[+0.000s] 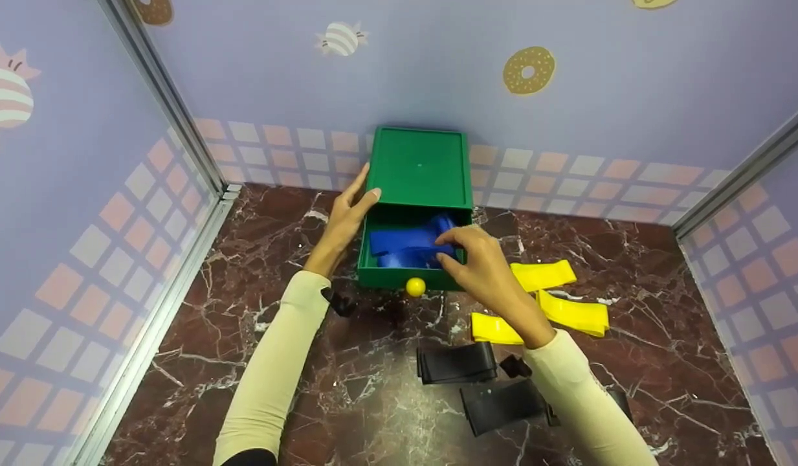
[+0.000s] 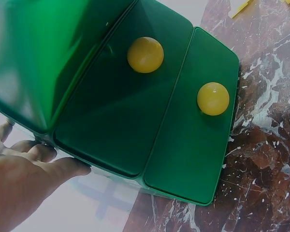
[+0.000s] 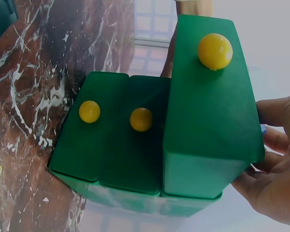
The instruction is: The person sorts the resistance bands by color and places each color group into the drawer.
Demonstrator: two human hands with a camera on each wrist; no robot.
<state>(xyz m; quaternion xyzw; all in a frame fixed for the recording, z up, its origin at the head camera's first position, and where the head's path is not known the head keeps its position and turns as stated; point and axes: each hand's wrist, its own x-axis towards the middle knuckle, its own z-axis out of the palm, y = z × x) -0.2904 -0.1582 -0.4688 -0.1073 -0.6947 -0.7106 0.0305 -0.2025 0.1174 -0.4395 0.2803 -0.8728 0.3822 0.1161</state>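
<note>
A green drawer box [image 1: 419, 165] stands against the back wall, its top drawer [image 1: 380, 277] pulled out. Blue folded strips [image 1: 399, 243] lie in that drawer. My left hand [image 1: 344, 223] rests on the box's left side, thumb at the top front edge and fingers fairly straight along the side. Over the drawer's right side, my right hand [image 1: 486, 265] pinches a blue strip between thumb and bent index finger. A bit of blue shows among the right hand's fingers [image 3: 276, 140] in the right wrist view. Yellow round knobs [image 2: 213, 98] mark the two lower drawers, which are closed.
Yellow folded strips [image 1: 573, 314] lie on the dark marbled surface [image 1: 347, 395] right of the box. Black folded strips [image 1: 457, 362] lie nearer, partly under the right forearm. Patterned panels enclose the back [image 1: 424, 71] and both sides.
</note>
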